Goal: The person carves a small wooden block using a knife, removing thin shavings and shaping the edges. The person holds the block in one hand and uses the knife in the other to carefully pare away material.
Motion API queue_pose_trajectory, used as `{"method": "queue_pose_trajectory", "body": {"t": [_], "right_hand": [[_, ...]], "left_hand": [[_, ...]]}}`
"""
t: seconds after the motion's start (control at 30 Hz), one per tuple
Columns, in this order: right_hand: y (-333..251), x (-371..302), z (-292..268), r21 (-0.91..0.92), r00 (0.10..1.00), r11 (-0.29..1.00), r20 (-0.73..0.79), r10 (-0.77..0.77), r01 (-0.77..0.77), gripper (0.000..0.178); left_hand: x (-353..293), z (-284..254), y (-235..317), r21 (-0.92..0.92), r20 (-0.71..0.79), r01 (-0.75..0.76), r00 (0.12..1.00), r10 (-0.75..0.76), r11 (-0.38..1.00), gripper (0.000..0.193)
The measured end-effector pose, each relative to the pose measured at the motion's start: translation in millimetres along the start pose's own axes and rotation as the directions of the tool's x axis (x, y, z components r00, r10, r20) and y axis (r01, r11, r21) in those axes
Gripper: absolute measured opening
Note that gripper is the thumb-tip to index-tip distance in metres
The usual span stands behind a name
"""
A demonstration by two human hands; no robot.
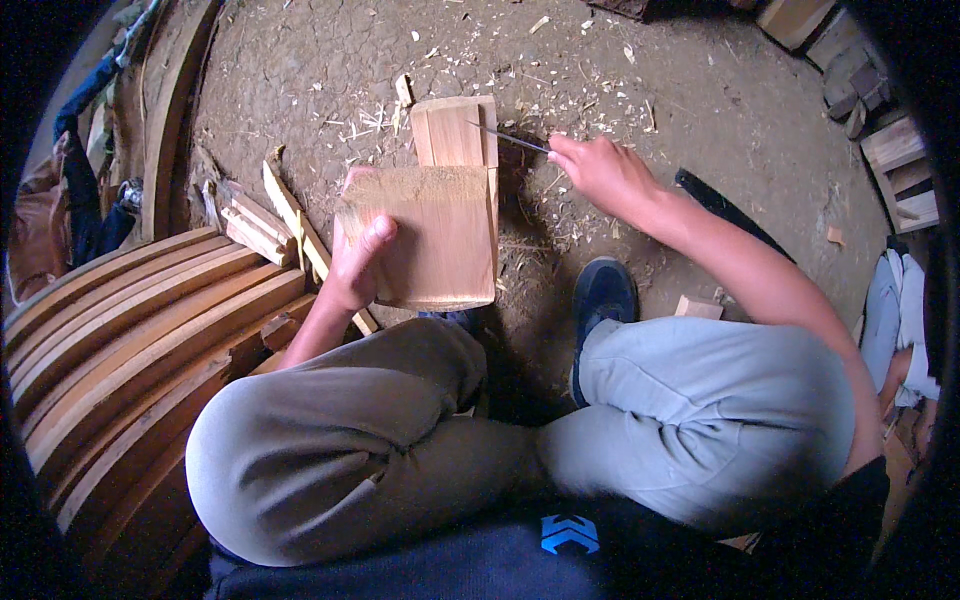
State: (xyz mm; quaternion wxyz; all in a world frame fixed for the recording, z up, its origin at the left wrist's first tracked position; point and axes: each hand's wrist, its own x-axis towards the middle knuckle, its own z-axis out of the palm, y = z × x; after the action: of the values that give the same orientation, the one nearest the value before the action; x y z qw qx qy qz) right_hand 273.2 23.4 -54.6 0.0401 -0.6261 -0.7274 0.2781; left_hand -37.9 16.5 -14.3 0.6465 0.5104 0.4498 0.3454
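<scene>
wood block (430, 235) tan (streaked grain) | shoe (602, 295) dark blue | trousers (400, 440) grey

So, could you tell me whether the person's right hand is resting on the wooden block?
No: the right hand is off the wooden block, pinching a thin metal tool, while the left hand grips the block.

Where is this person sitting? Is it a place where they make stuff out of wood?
Probably yes, a simple woodworking spot with a dirt floor. Wood shavings litter the ground, curved wooden planks are stacked at the person's left, and the left hand steadies a wooden block while the right hand holds a thin tool.
</scene>
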Motion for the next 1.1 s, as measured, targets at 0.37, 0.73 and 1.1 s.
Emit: {"method": "queue_pose_trajectory", "body": {"t": [0.37, 0.73, 1.1], "right_hand": [[-4, -6, -8, -0.023, 0.996, 0.996, 0.034, 0.081, -0.080, 0.020], [-11, 2, -61, -0.304, 0.994, 0.947, -0.010, -0.110, 0.102, 0.019], [-7, 8, -26, -0.308, 0.936, 0.913, -0.141, -0.322, 0.267, 0.015]], "left_hand": [[-1, 0, 11, -0.045, -0.075, 0.138, 0.987, -0.141, 0.989, 0.071], [-4, 0, 8, -0.092, -0.012, 0.109, 0.994, -0.110, 0.990, 0.067], [1, 10, 10, -0.030, 0.008, 0.064, 0.998, -0.064, 0.997, 0.067]]}}
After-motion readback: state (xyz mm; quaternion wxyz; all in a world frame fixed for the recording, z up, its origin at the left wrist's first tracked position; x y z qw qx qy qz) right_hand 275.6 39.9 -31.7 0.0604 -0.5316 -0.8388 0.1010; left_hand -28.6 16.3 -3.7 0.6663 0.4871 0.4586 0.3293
